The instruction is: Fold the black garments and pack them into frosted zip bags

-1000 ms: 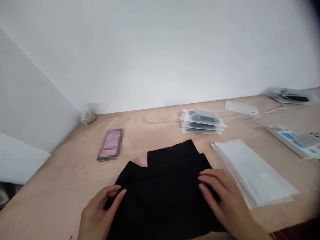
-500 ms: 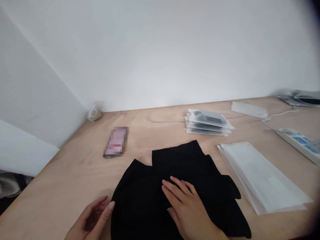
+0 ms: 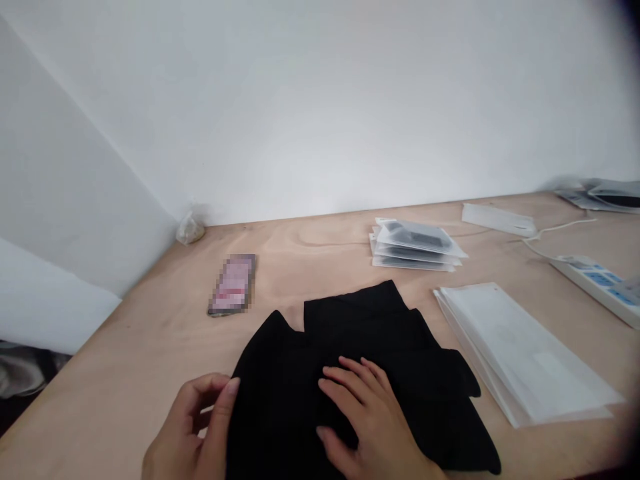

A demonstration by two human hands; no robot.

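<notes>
Black cloth (image 3: 360, 320), folded in overlapping layers, lies on the wooden table in front of me; its near part runs out of the view. My left hand (image 3: 197, 427) pinches the cloth's left edge between thumb and forefinger. On top of the cloth, near its middle, rests my right hand (image 3: 365, 420), palm down with the fingers spread. The kind of garment, if it is one, does not show.
To the right lie frosted plastic bags (image 3: 525, 353). Behind the cloth sits a stack of filled frosted bags (image 3: 415, 243). A phone (image 3: 233, 283) lies at the left, and a power strip (image 3: 600, 287) with a white cable at the far right. A small clear bag (image 3: 190, 229) stands near the wall.
My left hand has moved up and right and now grips the cloth's left edge, which has shifted inward. The fingers of my right hand have bent slightly on the cloth.
</notes>
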